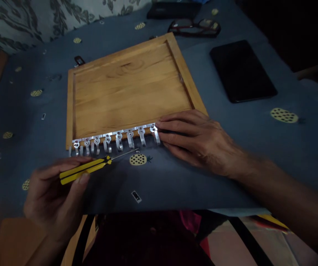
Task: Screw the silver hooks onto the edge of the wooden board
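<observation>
A wooden framed board lies on the table with a metal hook rail along its near edge. Several silver hooks stick out from the rail toward me. My left hand grips a yellow and black screwdriver, its thin shaft pointing right, just in front of the hooks. My right hand rests with fingers stretched out over the board's near right corner, fingertips touching the rail's right end. Part of that corner is hidden beneath the hand.
A black tablet lies to the right of the board. Eyeglasses and a dark case sit at the back. A small dark loop shows behind the board's far left edge. Pineapple-print cloth covers the table.
</observation>
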A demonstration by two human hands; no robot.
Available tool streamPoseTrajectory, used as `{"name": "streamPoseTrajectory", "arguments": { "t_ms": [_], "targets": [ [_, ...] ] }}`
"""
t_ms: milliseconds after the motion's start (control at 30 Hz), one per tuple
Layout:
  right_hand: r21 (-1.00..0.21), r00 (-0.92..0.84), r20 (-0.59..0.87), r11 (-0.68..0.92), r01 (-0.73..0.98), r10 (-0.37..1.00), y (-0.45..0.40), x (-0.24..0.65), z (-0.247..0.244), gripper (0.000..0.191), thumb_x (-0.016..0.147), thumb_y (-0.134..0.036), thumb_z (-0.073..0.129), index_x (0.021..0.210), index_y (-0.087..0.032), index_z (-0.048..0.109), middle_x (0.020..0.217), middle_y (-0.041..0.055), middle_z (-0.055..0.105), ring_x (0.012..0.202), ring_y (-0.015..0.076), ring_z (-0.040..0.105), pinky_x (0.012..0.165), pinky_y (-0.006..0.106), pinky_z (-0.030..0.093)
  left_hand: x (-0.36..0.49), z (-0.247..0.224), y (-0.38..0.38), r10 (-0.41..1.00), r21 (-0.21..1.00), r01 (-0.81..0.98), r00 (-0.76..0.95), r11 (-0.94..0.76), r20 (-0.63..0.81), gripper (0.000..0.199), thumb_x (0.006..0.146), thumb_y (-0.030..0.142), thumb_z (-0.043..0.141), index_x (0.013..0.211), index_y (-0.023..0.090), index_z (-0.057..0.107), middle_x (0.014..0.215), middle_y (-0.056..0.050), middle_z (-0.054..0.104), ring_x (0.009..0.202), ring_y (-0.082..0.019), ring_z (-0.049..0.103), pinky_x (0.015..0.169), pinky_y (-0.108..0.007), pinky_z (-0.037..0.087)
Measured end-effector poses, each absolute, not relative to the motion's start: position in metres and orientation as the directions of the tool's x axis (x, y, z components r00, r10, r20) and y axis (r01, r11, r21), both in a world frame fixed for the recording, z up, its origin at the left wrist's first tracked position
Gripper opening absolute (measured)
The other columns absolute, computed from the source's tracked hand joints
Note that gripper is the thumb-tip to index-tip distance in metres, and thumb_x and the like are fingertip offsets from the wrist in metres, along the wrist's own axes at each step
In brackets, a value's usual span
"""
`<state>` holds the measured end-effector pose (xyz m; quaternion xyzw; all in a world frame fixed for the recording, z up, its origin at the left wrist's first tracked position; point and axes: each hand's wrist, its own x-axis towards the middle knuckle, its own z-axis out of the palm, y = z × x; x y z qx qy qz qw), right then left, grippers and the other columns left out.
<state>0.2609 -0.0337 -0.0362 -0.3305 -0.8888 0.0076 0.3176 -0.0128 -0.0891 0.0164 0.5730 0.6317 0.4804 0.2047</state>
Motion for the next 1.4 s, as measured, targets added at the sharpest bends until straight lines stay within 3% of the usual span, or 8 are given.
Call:
{"name": "streamPoseTrajectory", "arguments": {
  "t_ms": [367,667,900,1000,1067,1133,1233,1400],
  "targets": [
    [-0.248,-0.582,0.528,0.768,0.591,0.618,-0.035,0.261,-0.036,0.022,0.093,-0.019,0.058,0.112,-0.019,0.07,0.12,0.009,0.072,0.115,0.0278,0.065,0.092,0.048,0.058,-0.024,0.014,-0.088,0.925,0.834,0.51,-0.173,-0.21,0.338,0.02,0.067,0.012,0.073,0.081,0.022,0.062,0.082,0.0,0.073,0.078,-0.021,0.072,0.071,-0.039,0.063],
    [-0.25,-0.576,0.537,0.769,0.589,0.616,-0.035,0.261,-0.037,0.022,0.093,-0.018,0.059,0.111,-0.019,0.071,0.119,0.0085,0.072,0.114,0.0271,0.066,0.092,0.046,0.058,-0.021,0.019,-0.091,0.916,0.828,0.547,-0.259,-0.122,0.306,0.023,0.067,0.017,0.074,0.083,0.023,0.059,0.086,-0.001,0.071,0.083,-0.024,0.071,0.086,-0.052,0.062],
    [-0.241,-0.578,0.534,0.767,0.595,0.617,-0.035,0.261,-0.038,0.022,0.093,-0.02,0.059,0.112,-0.022,0.069,0.12,0.0068,0.072,0.115,0.027,0.065,0.092,0.046,0.058,-0.012,0.025,-0.097,0.925,0.821,0.57,-0.326,0.027,0.196,0.004,0.085,0.029,0.06,0.086,0.032,0.057,0.092,0.0,0.065,0.093,-0.025,0.068,0.095,-0.059,0.058],
    [-0.224,-0.583,0.544,0.773,0.593,0.604,-0.035,0.26,-0.037,0.021,0.093,-0.018,0.059,0.111,-0.019,0.069,0.119,0.0092,0.072,0.113,0.0273,0.066,0.092,0.046,0.058,-0.024,0.018,-0.09,0.914,0.827,0.558,-0.299,-0.067,0.276,0.013,0.078,0.028,0.07,0.088,0.028,0.061,0.089,0.003,0.068,0.086,-0.022,0.07,0.086,-0.053,0.062],
    [-0.207,-0.59,0.549,0.78,0.591,0.593,-0.034,0.259,-0.037,0.02,0.093,-0.018,0.06,0.11,-0.018,0.069,0.118,0.0097,0.073,0.111,0.0273,0.066,0.091,0.045,0.058,-0.035,0.01,-0.084,0.867,0.801,0.543,-0.242,-0.25,0.435,0.021,0.07,0.028,0.077,0.085,0.025,0.063,0.078,0.006,0.069,0.074,-0.019,0.07,0.064,-0.041,0.064],
    [-0.2,-0.59,0.554,0.782,0.59,0.587,-0.034,0.259,-0.037,0.019,0.092,-0.018,0.061,0.108,-0.018,0.07,0.117,0.0098,0.073,0.11,0.0282,0.067,0.09,0.045,0.059,-0.046,0.002,-0.078,0.889,0.831,0.524,-0.268,-0.189,0.371,0.014,0.079,0.028,0.07,0.091,0.024,0.064,0.085,0.007,0.072,0.074,-0.015,0.07,0.066,-0.037,0.064],
    [-0.234,-0.573,0.545,0.767,0.598,0.613,-0.034,0.259,-0.037,0.019,0.091,-0.019,0.062,0.109,-0.02,0.07,0.117,0.008,0.073,0.111,0.0293,0.067,0.088,0.048,0.059,-0.059,-0.008,-0.074,0.872,0.822,0.527,-0.274,-0.218,0.407,0.018,0.075,0.028,0.074,0.088,0.02,0.065,0.079,0.005,0.073,0.065,-0.013,0.069,0.063,-0.031,0.063],
    [-0.305,-0.558,0.512,0.745,0.593,0.653,-0.035,0.259,-0.038,0.024,0.09,-0.02,0.063,0.112,-0.027,0.07,0.121,0.0045,0.072,0.114,0.0293,0.066,0.091,0.049,0.058,-0.072,-0.011,-0.079,0.918,0.738,0.656,-0.177,-0.158,0.354,0.018,0.078,0.023,0.076,0.094,0.021,0.069,0.09,0.002,0.074,0.086,-0.017,0.071,0.081,-0.032,0.061]
  ]
}}
